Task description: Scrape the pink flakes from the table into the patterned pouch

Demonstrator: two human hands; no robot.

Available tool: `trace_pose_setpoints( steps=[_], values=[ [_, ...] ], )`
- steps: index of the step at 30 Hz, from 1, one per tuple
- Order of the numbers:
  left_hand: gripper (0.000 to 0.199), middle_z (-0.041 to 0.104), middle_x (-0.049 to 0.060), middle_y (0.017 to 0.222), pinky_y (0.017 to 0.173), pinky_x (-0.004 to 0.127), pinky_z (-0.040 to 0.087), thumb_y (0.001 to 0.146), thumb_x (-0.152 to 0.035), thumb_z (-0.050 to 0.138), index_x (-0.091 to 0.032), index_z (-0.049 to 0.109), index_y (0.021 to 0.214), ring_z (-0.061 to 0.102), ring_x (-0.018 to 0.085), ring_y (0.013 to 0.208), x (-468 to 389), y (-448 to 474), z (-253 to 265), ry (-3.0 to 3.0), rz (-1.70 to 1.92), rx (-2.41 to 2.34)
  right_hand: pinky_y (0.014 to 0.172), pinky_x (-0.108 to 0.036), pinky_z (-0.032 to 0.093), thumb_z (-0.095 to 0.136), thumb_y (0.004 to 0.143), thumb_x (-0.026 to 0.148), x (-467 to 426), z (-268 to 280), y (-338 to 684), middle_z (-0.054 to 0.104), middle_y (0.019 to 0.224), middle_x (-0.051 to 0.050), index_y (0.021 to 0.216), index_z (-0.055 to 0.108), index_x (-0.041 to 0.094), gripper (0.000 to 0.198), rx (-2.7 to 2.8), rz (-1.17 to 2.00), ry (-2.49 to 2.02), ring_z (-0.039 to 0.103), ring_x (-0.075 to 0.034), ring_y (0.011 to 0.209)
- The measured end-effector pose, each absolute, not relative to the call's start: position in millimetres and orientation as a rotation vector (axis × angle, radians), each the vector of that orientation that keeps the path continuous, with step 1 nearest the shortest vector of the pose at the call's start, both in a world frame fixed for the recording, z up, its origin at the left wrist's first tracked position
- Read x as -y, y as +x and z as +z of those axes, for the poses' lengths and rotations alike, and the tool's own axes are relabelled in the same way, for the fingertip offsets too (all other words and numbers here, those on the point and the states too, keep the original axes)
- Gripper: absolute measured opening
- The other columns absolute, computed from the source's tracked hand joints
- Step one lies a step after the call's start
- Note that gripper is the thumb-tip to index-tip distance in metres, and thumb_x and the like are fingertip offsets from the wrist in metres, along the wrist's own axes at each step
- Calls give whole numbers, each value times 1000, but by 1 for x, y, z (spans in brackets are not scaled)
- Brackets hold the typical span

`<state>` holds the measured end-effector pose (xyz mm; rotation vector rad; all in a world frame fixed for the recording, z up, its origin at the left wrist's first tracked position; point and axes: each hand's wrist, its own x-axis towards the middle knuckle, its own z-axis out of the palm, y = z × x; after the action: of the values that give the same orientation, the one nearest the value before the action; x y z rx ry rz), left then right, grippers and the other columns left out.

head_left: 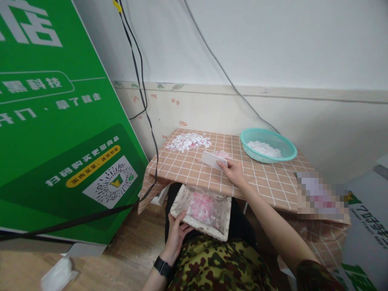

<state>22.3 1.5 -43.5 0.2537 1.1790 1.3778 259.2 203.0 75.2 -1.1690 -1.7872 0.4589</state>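
My left hand point(178, 232) grips the near left rim of a patterned, fabric-lined basket point(223, 220), tilted on my lap at the table's front edge. Inside lie many small pink pieces point(202, 207) with something clear and shiny, perhaps plastic. Over the tabletop, my right hand point(233, 170) pinches a flat white card point(213, 159) at its right end. A small heap of pink pieces point(223, 154) shows just behind the card, partly hidden by it.
A checked tan cloth point(257, 184) covers the table. White and pink scraps point(189, 141) are heaped at the back left; a turquoise strainer basket point(289, 152) with white scraps stands back right. A black strap point(151, 133) hangs past the left edge beside a green panel point(60, 133).
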Motion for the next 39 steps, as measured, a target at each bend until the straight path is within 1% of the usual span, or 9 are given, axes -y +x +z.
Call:
trace_pose_setpoints(
  steps=[6,12,14,18,24,26,30,35,39],
  values=[
    [53,65,9,126,78,48,62,84,-37,73,-31,39,124,76,25,82,-1,22,-41,260,1396,-1158,57,-30,38,56,94,56,-209,79,252,62,61,-2,70,69,21,44,1831,414,-1211,55,-19,58],
    [54,65,9,126,76,46,63,83,-38,75,-31,40,123,76,24,82,1,24,-37,259,1410,-1171,66,-31,41,59,93,47,-226,91,236,72,78,-4,78,74,21,34,1945,449,-1109,61,-20,71],
    [55,64,9,129,78,47,63,83,-37,75,-31,40,124,76,24,84,2,26,-35,267,1441,-1184,64,-31,39,58,93,44,-228,93,232,70,74,-4,79,74,20,32,1980,457,-1148,59,-19,67],
    [55,64,9,125,74,45,64,81,-37,75,-30,42,124,75,22,80,1,24,-32,223,1501,-1286,60,-29,36,59,91,39,-224,98,231,67,67,-3,75,72,18,29,2042,462,-1207,55,-17,61],
    [56,62,11,131,74,49,64,82,-41,74,-31,42,127,75,23,80,-9,10,-33,236,1525,-1321,68,-31,42,57,93,40,-215,97,228,75,85,-8,86,75,18,30,1973,496,-1127,63,-21,73],
    [55,61,11,133,75,50,64,82,-40,74,-31,42,125,75,23,80,-12,7,-35,212,1511,-1325,64,-31,40,57,93,41,-213,92,225,74,79,-7,85,75,18,31,1953,515,-1185,60,-20,68],
    [52,62,11,131,76,54,63,83,-38,74,-30,42,122,75,23,79,-15,6,-37,190,1475,-1295,56,-29,33,56,93,46,-211,83,225,66,64,-4,75,71,18,36,1932,542,-1253,53,-18,59],
    [56,67,10,120,77,54,62,85,-35,71,-32,39,131,75,23,76,-14,4,-36,196,1450,-1259,62,-29,39,57,94,47,-214,80,223,71,74,-4,83,73,18,35,1889,560,-1183,58,-19,66],
    [54,65,10,125,77,54,63,86,-34,70,-33,40,130,76,24,78,-12,3,-37,212,1453,-1265,61,-30,39,58,93,44,-219,81,218,70,70,-4,76,72,19,33,1976,556,-1185,58,-19,64]
  ],
)
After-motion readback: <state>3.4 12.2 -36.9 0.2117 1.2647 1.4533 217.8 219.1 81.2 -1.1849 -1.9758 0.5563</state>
